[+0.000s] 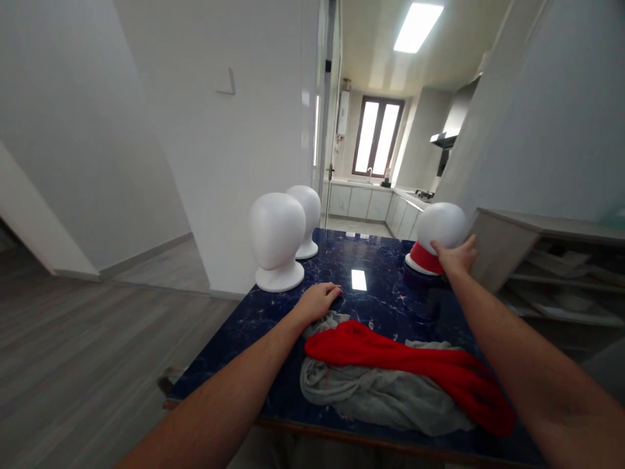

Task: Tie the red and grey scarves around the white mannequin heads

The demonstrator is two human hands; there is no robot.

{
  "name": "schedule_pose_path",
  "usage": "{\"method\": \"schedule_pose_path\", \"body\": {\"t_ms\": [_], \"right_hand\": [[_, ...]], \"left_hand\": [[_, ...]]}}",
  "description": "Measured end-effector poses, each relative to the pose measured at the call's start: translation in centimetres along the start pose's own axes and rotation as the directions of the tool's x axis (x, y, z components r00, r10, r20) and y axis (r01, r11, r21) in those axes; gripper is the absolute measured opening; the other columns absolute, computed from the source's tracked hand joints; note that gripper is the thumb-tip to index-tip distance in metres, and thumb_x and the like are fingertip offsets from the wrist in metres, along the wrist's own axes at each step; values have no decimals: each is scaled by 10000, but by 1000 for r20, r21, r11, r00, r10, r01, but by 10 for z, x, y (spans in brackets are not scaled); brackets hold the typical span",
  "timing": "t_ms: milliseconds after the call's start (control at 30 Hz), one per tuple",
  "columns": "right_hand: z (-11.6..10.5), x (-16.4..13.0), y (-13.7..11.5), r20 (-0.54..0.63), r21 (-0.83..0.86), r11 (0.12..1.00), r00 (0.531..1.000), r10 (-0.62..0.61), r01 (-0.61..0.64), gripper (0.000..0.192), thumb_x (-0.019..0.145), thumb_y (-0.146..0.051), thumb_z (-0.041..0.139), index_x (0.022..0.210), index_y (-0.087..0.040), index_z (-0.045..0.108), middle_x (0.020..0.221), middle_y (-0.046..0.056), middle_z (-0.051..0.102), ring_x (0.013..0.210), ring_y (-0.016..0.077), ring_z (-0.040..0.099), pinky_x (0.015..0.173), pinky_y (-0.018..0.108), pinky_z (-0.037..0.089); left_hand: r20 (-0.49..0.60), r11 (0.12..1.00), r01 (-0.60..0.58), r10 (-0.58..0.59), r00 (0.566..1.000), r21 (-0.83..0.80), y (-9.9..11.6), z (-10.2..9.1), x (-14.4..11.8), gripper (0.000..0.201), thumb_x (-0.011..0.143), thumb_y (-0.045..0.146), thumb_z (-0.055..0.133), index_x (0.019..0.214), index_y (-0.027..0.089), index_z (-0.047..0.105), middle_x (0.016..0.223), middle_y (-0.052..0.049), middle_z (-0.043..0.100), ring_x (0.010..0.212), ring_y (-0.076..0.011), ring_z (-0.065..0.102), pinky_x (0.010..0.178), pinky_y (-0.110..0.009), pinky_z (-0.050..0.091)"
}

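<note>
My right hand [456,256] reaches to the far right of the dark blue marble table [381,286] and grips a white mannequin head [441,225] that has a red cloth [424,258] around its neck. My left hand [319,301] rests on the tabletop, fingers curled, at the edge of a grey scarf [375,391]. A red scarf [415,368] lies across the grey one near the table's front edge. Two bare white mannequin heads [277,240] [306,218] stand at the far left of the table.
A white wall corner [229,163] stands left of the table, with wooden floor [73,352] beyond it. Grey shelving [551,273] sits to the right. A kitchen with white cabinets [364,202] and a window lies behind.
</note>
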State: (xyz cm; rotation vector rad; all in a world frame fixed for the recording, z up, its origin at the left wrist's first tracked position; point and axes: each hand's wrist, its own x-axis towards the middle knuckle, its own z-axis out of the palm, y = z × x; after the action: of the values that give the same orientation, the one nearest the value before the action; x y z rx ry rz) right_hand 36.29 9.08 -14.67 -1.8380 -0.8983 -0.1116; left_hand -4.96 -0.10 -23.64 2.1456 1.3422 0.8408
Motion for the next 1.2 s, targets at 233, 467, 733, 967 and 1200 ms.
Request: {"method": "schedule_pose_path", "body": {"t_ms": [233, 467, 733, 967, 1200], "right_hand": [[27, 16, -27, -35, 7, 1000, 999, 25, -25, 1363, 691, -561, 934, 1697, -98, 140, 1528, 359, 367, 1352, 397, 489, 1052, 464, 366], [42, 22, -24, 21, 12, 988, 988, 152, -153, 1417, 689, -510, 952, 1705, -79, 64, 1490, 379, 405, 1339, 388, 527, 1034, 469, 378], [32, 3, -29, 2, 62, 997, 999, 42, -42, 1236, 710, -511, 935, 1641, -68, 253, 1522, 357, 422, 1397, 376, 486, 1106, 433, 384], [11, -68, -47, 122, 166, 983, 987, -105, 84, 1289, 686, -590, 901, 1656, -83, 221, 1564, 278, 485, 1393, 394, 528, 1159, 448, 412], [-17, -145, -58, 175, 301, 947, 970, -168, 109, 1270, 671, -713, 841, 1643, -141, 256, 1519, 239, 551, 1359, 396, 584, 1139, 461, 466]], "left_hand": [[-26, 999, 25, -25, 999, -22, -3, 5, 3, 434, 1060, 464, 447, 1115, 257, 825, 1285, -23, 788, 1207, -238, 705, 1038, -302, 506], [-36, 1000, 17, -16, 999, 20, -1, 6, 3, 450, 1066, 460, 440, 1107, 238, 830, 1248, -59, 795, 1189, -258, 708, 1024, -328, 509], [-38, 999, 36, -35, 999, 14, 0, 4, 3, 439, 1052, 489, 473, 1129, 236, 824, 1256, -63, 795, 1193, -264, 709, 1019, -327, 510], [-27, 999, 35, -35, 999, 15, -1, 2, 4, 459, 1029, 555, 498, 1185, 253, 807, 1295, -53, 782, 1214, -272, 708, 1036, -318, 512], [-11, 1000, -17, 17, 1000, 7, -2, 4, -1, 580, 963, 587, 606, 1428, 245, 657, 1387, -60, 735, 1280, -270, 682, 1075, -342, 510]]}}
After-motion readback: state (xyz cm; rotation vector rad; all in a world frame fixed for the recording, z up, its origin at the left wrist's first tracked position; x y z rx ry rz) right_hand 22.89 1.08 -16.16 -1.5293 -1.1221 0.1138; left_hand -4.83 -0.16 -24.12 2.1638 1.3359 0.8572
